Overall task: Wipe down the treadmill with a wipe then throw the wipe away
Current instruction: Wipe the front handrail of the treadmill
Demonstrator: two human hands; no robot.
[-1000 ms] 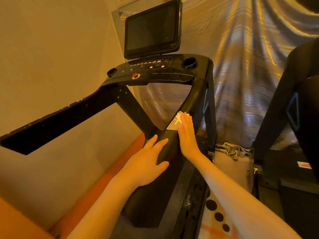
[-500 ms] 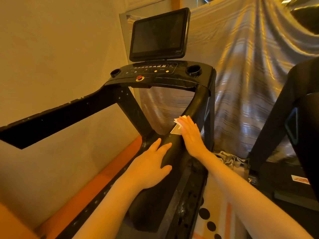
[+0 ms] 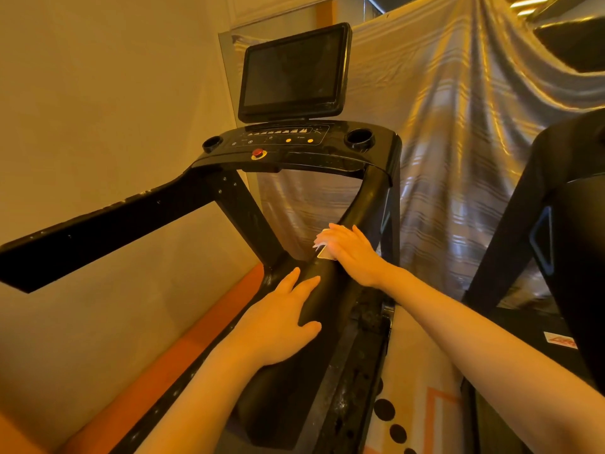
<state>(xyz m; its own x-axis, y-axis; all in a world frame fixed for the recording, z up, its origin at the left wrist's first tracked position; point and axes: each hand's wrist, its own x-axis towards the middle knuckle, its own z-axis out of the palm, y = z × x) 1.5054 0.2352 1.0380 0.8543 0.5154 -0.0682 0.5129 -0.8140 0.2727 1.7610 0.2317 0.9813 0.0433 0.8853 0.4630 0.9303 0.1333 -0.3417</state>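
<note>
Treadmill [image 3: 229, 204] fills the view, black and scuffed, and nearest the camera its right handrail [image 3: 314, 322] runs up and away between two bare forearms. Left hand [image 3: 278, 322] lies flat on the inner side of that rail, fingers straight and slightly spread, thumb out across the top, holding nothing. Just beyond it, further up the same rail, the right hand [image 3: 352, 253] presses palm-down with its fingers straight and together. Under those fingers lies the wipe [image 3: 322, 245], white and crumpled, trapped between palm and rail; only its edge shows, sticking out past the fingertips on the left side, so it is pressed flat rather than pinched. The two hands are near each other but apart. Across the gap, the left handrail [image 3: 108, 231] reaches out toward the beige wall [image 3: 98, 93]. Further off, both rails meet the console [image 3: 294, 145], which carries a red stop button [image 3: 258, 153], small yellow buttons and a round cup holder [image 3: 359, 138] at each end. Above it stands a dark screen [image 3: 291, 70], tilted slightly. Behind everything hangs a shiny silver drape [image 3: 458, 142].
</note>
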